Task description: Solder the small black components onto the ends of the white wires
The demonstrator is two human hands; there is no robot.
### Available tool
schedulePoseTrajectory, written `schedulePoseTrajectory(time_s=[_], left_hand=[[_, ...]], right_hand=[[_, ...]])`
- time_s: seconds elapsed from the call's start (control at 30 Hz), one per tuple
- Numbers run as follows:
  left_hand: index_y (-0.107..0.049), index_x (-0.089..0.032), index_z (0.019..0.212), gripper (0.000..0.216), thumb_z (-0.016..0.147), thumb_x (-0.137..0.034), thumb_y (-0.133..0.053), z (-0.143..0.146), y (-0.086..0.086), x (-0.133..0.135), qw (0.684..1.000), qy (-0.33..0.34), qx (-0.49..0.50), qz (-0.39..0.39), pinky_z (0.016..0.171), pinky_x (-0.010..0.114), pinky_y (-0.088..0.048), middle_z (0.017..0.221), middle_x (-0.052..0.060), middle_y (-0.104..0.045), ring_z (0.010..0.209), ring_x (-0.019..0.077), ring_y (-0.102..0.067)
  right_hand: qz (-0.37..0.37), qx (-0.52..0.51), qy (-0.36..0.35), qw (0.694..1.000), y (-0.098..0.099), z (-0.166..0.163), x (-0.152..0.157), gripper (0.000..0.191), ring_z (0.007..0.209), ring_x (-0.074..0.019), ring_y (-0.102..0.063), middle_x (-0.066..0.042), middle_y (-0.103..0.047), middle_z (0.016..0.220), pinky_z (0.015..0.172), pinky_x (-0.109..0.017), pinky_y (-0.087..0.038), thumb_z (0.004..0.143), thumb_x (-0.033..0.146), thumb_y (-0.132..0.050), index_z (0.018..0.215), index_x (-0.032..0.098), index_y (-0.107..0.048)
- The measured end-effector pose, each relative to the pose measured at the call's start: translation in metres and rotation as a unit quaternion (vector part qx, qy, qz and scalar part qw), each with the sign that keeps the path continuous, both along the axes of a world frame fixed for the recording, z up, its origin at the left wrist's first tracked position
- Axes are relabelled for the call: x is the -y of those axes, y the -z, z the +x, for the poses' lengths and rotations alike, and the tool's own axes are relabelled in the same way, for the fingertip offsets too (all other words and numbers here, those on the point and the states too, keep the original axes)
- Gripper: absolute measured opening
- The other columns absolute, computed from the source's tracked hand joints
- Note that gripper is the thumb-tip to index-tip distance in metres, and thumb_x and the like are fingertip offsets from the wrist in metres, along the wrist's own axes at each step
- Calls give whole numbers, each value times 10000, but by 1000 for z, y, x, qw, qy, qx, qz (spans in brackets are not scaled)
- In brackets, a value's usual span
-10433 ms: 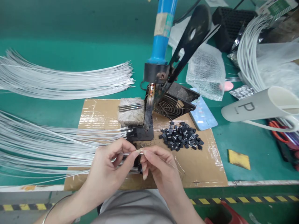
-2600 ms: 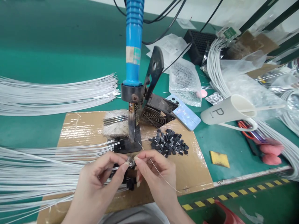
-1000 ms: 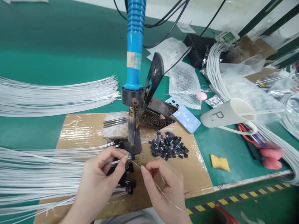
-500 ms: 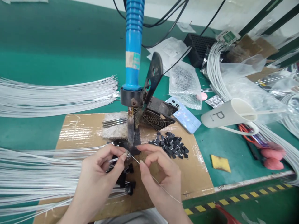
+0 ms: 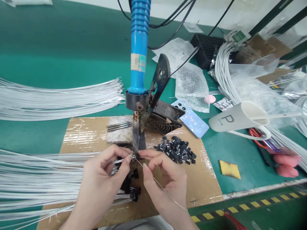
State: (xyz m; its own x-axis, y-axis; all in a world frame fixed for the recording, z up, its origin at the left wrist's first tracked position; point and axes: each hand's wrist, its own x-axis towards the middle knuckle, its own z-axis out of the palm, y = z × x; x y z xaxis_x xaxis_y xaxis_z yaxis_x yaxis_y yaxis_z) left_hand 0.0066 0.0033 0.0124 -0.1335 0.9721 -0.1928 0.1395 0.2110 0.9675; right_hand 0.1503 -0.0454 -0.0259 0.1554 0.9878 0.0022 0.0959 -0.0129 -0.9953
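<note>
Right forefinger has straightened since a second ago: curled low then, it now reaches up beside the left fingertips. Left hand (image 5: pixel 103 179): thumb and forefinger pinched tight on a small part (image 5: pixel 133 157), which sits right at the fingertips with white wires running back under the palm. Right hand (image 5: pixel 168 179): thumb and middle finger together on a thin wire (image 5: pixel 160 185), its near end up against the small part, its tail trailing down over the hand; forefinger held apart from the thumb.

Directly above the fingertips hangs a soldering iron (image 5: pixel 138 73), tip pointing down (whether it touches the small part, I cannot tell from where I stand). Left of the fingers, more white wires (image 5: pixel 43 179) spread out, some ending in black pieces just below the left fingertips. Just beyond the right knuckles, a heap of black blocks (image 5: pixel 177 150) on the cardboard (image 5: pixel 206 182). Past the heap, farther from the fingers, a fan (image 5: pixel 163 120) and a phone (image 5: pixel 193 120). Well off to the right, a mug (image 5: pixel 237 118).
</note>
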Motion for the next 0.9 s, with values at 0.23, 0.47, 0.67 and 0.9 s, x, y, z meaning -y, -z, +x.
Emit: schedulePoseTrajectory(time_s=[0.23,0.47,0.67,0.9], left_hand=[[-747,-220,584,77,654,-189,-753,-1,0,1,1000,-1,-7,10,605,50,-559,606,-15,-768,606,100,-764],[-740,-217,595,88,678,-189,-744,0,1,-1,1000,6,-13,13,597,72,-568,598,-19,-755,579,96,-735],[-731,-216,603,85,682,-189,-743,-2,2,0,1000,3,-17,19,623,97,-590,612,-15,-756,601,112,-748],[-732,-214,599,86,683,-201,-745,0,3,-1,1000,8,-17,18,606,95,-582,592,-10,-746,583,112,-735]], right_hand=[[7,-4,-2,1000,0,0,-1,225,1146,-174,-798,2,-845,1171,979,-269,-590,906,78,-695,814,264,-607],[7,0,-4,1000,-1,1,-4,221,1171,-176,-795,8,-843,1180,997,-272,-593,910,84,-698,818,265,-609],[6,-4,-2,1000,-1,1,-3,216,1176,-169,-795,12,-845,1175,1010,-263,-591,914,92,-696,819,266,-612],[1,1,-1,1000,-2,1,-2,207,1176,-180,-798,-6,-847,1183,986,-262,-600,922,109,-693,816,265,-608]])
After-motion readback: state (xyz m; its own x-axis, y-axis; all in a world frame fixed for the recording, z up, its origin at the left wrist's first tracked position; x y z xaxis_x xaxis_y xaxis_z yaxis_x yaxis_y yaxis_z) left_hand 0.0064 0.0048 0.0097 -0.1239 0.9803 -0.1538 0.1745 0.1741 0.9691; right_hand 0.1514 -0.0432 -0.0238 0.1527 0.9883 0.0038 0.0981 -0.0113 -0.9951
